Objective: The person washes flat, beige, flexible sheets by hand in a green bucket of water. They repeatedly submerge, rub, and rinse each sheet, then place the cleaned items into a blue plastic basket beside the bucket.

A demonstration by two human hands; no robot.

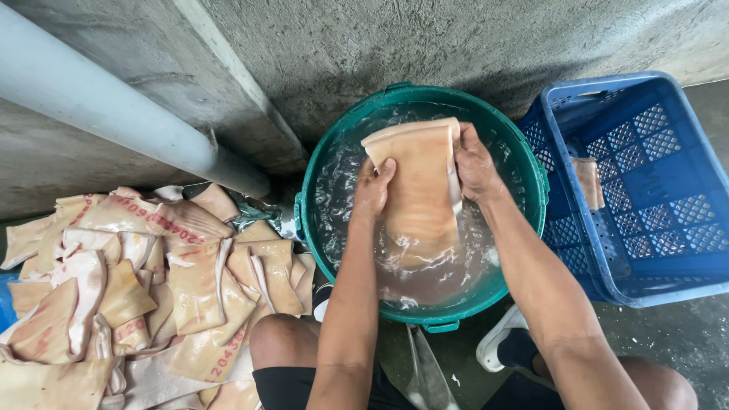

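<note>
Nearby, skin pile (144, 296), blue crate (645, 190) flank basin (319, 182).

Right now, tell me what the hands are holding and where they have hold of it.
Both hands hold one pale slab of pork skin over the green tub: left hand on its left edge, right hand on its upper right edge.

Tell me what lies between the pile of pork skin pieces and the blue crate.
In the head view, the green tub of water sits between the pile and the blue crate.
</note>
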